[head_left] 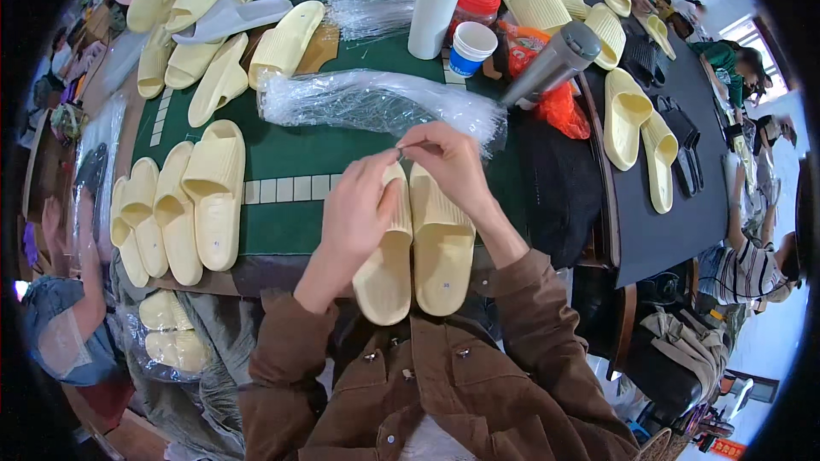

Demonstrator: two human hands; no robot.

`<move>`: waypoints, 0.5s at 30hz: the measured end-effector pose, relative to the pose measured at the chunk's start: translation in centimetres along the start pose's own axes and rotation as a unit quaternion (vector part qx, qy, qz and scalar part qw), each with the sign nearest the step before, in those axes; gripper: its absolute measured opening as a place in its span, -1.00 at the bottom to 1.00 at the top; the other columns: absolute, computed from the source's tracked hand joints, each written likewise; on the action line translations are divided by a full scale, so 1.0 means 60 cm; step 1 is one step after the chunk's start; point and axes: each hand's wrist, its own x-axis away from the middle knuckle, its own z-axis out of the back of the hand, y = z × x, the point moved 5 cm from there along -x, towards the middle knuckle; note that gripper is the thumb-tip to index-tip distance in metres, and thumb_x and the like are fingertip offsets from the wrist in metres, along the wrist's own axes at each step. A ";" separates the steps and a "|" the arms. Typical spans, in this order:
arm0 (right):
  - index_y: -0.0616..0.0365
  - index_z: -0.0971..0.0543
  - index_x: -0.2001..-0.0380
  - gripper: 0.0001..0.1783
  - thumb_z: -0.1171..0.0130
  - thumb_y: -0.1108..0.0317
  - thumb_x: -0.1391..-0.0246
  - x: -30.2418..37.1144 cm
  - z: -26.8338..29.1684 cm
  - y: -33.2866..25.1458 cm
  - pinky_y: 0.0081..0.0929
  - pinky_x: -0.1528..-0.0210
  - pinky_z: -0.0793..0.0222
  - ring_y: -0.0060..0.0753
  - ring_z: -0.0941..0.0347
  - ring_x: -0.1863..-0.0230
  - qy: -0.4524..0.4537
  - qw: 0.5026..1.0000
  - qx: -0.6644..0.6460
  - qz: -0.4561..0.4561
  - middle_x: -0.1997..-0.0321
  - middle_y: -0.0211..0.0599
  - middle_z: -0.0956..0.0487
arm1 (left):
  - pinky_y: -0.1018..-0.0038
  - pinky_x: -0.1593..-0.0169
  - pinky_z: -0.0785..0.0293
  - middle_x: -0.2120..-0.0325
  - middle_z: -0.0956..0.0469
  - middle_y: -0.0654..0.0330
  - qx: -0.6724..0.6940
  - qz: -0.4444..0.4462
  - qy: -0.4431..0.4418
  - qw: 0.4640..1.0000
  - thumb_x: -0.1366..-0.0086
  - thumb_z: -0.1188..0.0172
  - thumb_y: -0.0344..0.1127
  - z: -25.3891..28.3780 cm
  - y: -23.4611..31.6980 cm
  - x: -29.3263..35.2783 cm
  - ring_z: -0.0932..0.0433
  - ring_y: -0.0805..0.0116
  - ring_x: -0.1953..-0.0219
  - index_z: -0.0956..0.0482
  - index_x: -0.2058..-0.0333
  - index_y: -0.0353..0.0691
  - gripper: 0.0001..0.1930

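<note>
Two cream slide slippers, a left one (383, 277) and a right one (443, 277), stand side by side at the table's near edge, toes pointing away from me. Over their toe ends my left hand (363, 205) and my right hand (448, 162) meet, fingertips pinched together. Whatever they pinch is too small to make out; the left hand covers part of the left slipper's strap. Just beyond my fingers lies a bundle of thin clear plastic strands (376, 107) in a clear wrapper.
Several cream slippers (213, 205) line up at the left, with more piled (209, 55) behind. A white tumbler (436, 4), a white-and-blue cup (471, 49) and a grey tumbler (555, 62) stand at the back right. Other slippers (628, 119) rest on a dark table to the right.
</note>
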 end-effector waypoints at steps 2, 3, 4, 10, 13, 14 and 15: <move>0.30 -0.61 0.25 -0.83 -0.21 0.57 -0.03 0.002 -0.004 0.017 -0.53 0.18 -0.49 -0.47 -0.56 0.24 0.027 0.998 -0.055 -0.033 0.29 -0.27 -0.62 | 0.32 0.29 -0.48 0.34 -0.60 -0.02 0.010 0.028 -0.052 0.998 -0.20 -0.19 -0.47 -0.034 -0.026 -0.027 -0.59 0.08 0.35 -0.49 0.08 -0.33 -0.71; 0.31 -0.60 0.23 -0.81 -0.21 0.58 -0.03 0.003 -0.008 0.026 -0.54 0.17 -0.49 -0.47 -0.56 0.23 0.037 0.994 -0.086 -0.049 0.29 -0.27 -0.62 | 0.33 0.31 -0.48 0.36 -0.60 -0.03 0.012 0.045 -0.077 0.996 -0.20 -0.18 -0.48 -0.049 -0.042 -0.035 -0.59 0.09 0.38 -0.47 0.08 -0.35 -0.71; 0.32 -0.58 0.18 -0.77 -0.21 0.57 -0.04 0.005 -0.010 0.030 -0.55 0.14 -0.49 -0.49 -0.55 0.21 0.031 0.994 -0.085 -0.053 0.25 -0.26 -0.61 | 0.36 0.32 -0.48 0.37 -0.60 -0.03 0.040 0.040 -0.076 0.995 -0.22 -0.17 -0.48 -0.059 -0.057 -0.041 -0.58 0.13 0.40 -0.47 0.07 -0.35 -0.71; 0.30 -0.58 0.17 -0.78 -0.20 0.54 -0.07 0.010 -0.001 0.083 -0.57 0.13 -0.48 -0.52 -0.53 0.18 0.059 0.982 -0.131 -0.124 0.19 -0.32 -0.59 | 0.42 0.34 -0.48 0.41 -0.60 0.00 0.143 0.130 -0.114 0.975 -0.28 -0.13 -0.46 -0.090 -0.078 -0.043 -0.58 0.22 0.44 -0.50 0.15 -0.36 -0.81; 0.28 -0.56 0.15 -0.77 -0.20 0.55 -0.08 0.011 0.011 0.099 -0.58 0.12 -0.48 -0.53 -0.51 0.15 0.126 0.974 -0.157 -0.103 0.17 -0.34 -0.58 | 0.34 0.36 -0.47 0.43 -0.59 -0.01 0.203 0.151 -0.071 0.965 -0.25 -0.15 -0.45 -0.095 -0.092 -0.032 -0.57 0.10 0.48 -0.53 0.23 -0.38 -0.85; 0.30 -0.53 0.13 -0.74 -0.20 0.58 -0.07 0.010 0.011 0.083 -0.55 0.08 -0.49 -0.52 -0.50 0.11 0.133 0.975 -0.152 -0.092 0.15 -0.31 -0.56 | 0.34 0.35 -0.46 0.45 -0.58 0.01 0.206 0.145 -0.052 0.966 -0.25 -0.15 -0.44 -0.091 -0.091 -0.031 -0.56 0.13 0.48 -0.55 0.25 -0.39 -0.86; 0.30 -0.54 0.14 -0.75 -0.20 0.59 -0.06 0.010 0.009 0.073 -0.54 0.07 -0.51 -0.51 -0.51 0.11 0.134 0.978 -0.143 -0.078 0.14 -0.29 -0.55 | 0.34 0.35 -0.45 0.46 -0.57 0.02 0.208 0.139 -0.033 0.968 -0.25 -0.15 -0.43 -0.088 -0.092 -0.030 -0.56 0.16 0.48 -0.57 0.27 -0.40 -0.86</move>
